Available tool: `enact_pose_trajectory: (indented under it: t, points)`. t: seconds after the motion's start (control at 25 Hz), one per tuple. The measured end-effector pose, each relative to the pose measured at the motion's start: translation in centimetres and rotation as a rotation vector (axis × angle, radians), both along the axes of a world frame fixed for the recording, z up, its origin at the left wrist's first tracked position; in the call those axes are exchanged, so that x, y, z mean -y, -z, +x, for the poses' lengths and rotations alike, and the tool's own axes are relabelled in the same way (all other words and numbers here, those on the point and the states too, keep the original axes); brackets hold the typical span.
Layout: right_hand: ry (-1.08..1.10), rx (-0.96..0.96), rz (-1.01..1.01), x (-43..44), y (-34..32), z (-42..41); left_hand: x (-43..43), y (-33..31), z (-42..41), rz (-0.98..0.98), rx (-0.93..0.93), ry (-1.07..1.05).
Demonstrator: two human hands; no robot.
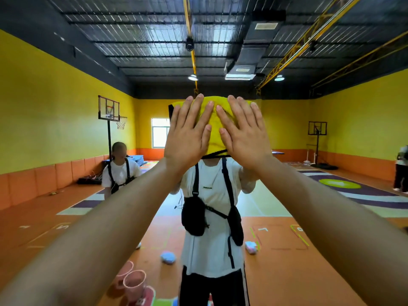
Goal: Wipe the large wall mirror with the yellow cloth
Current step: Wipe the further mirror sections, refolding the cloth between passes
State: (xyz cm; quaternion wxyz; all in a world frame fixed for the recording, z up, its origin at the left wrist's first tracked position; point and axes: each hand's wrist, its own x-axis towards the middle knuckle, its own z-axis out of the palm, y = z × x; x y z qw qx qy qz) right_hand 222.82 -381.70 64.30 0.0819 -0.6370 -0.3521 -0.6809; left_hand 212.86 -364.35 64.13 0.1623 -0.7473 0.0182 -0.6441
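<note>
Head view: left hand and right hand both flat, fingers straight and spread, pressing the yellow cloth against the wall mirror. Cloth sits between the hands, over the reflected head.

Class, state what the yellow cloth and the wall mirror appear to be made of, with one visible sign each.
Yellow cloth: soft matt fabric, perhaps microfibre; it creases and bunches. Wall mirror: smooth glossy glass, it seems; it gives a sharp, even reflection.

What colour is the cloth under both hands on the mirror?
Bright yellow; the cloth shows best in the head view.
</note>
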Motion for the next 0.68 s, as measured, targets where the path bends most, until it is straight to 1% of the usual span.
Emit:
enact_pose_trajectory:
  t: [0.44,0.68]
  points:
    - [0.005,-0.036,-0.005,0.1,9.7,-0.7,0.2,9.3,-0.3,-0.005,-0.059,-0.004]
    - [-0.049,-0.067,0.006,0.2,15.9,-0.7,0.3,15.5,-0.1,-0.023,-0.069,0.014]
